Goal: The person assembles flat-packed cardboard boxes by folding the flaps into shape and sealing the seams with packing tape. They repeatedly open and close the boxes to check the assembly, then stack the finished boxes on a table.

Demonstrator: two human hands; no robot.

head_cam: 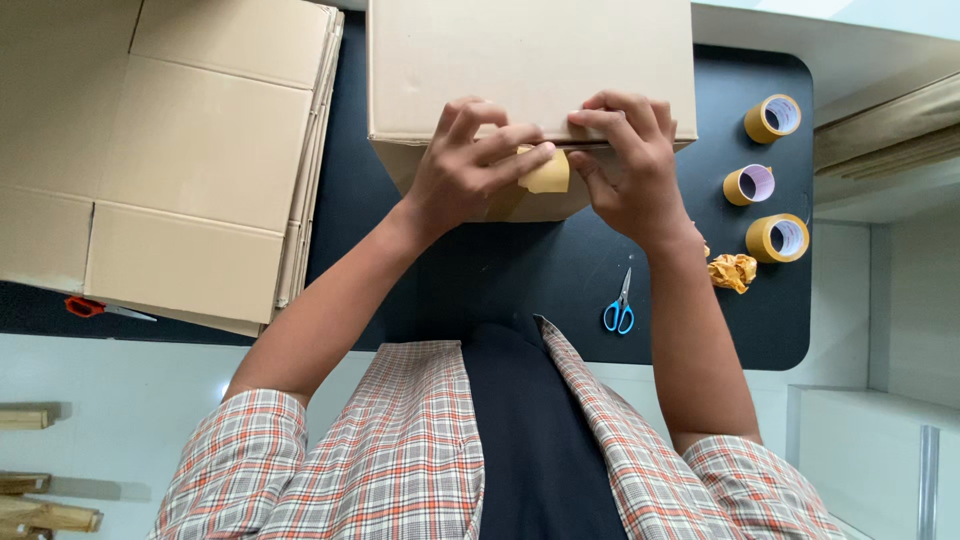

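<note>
A closed brown cardboard box point(530, 60) stands on the black table point(480, 270) in front of me. My left hand point(470, 165) grips a piece of tan packing tape point(548, 175) at the box's near top edge, thumb pressed on it. My right hand point(625, 160) rests on the same edge beside it, fingers curled over the seam and touching the tape's other end. The tape's far part is hidden under my fingers.
A stack of flattened cardboard boxes point(180, 150) lies at the left, with an orange-handled cutter point(95, 308) under its near edge. Three rolls of tan tape point(772, 117) sit at the right. A crumpled tape wad point(732, 271) and blue scissors point(620, 310) lie nearby.
</note>
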